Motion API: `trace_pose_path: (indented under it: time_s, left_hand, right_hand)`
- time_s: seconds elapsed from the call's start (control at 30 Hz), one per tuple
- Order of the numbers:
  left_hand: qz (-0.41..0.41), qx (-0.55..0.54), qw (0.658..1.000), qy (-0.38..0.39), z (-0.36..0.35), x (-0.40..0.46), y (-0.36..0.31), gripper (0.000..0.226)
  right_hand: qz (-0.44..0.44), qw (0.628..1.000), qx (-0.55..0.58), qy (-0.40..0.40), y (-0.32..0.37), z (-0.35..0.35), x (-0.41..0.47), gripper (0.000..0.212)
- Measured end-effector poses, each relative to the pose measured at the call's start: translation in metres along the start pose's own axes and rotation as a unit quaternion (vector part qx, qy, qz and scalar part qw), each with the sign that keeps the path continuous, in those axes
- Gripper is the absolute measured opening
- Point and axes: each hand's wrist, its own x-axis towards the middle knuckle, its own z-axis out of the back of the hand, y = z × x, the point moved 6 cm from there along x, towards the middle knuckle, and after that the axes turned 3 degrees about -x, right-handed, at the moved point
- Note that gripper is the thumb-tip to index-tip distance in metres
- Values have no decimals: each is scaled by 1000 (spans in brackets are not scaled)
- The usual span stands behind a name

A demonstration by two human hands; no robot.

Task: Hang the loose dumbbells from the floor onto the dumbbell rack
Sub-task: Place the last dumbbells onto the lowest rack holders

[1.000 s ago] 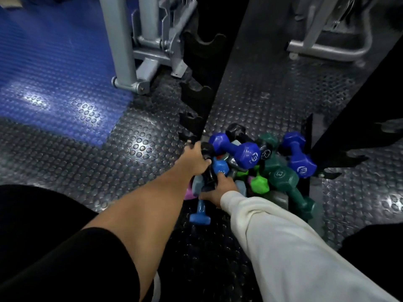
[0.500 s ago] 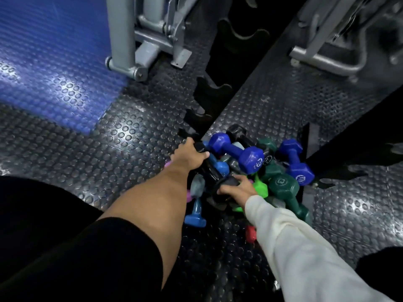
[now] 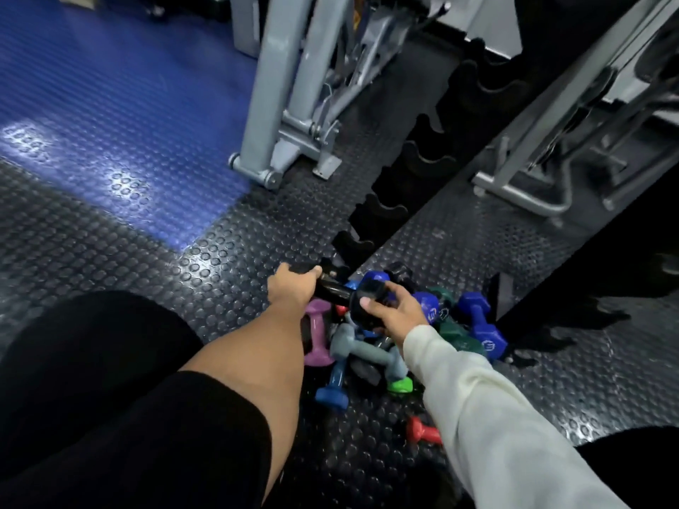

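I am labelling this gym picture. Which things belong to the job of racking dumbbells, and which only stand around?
Job:
black dumbbell, held by left hand and right hand
dumbbell pile on the floor
dumbbell rack

Around:
grey machine frame
blue floor mat

Glossy black dumbbell (image 3: 332,292), studded rubber floor (image 3: 220,259), grey painted metal frame (image 3: 272,86), matt black rack (image 3: 419,167)
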Motion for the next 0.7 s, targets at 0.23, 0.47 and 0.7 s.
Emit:
trace_pose_path:
  time_s: [0.23,0.47,0.7]
  left_hand:
    - [-33,3,999,-25,16,40,-7,104]
    - [-78,36,995,-58,17,75,-45,82]
    - [-124,112,984,-53,3,106,-80,55]
  right_hand:
    - [12,994,-97,52,-11,-29,19,105]
    - [-37,996,28,81,-14,-48,76,87]
    - [-88,983,133,94,-32,-77,118,85]
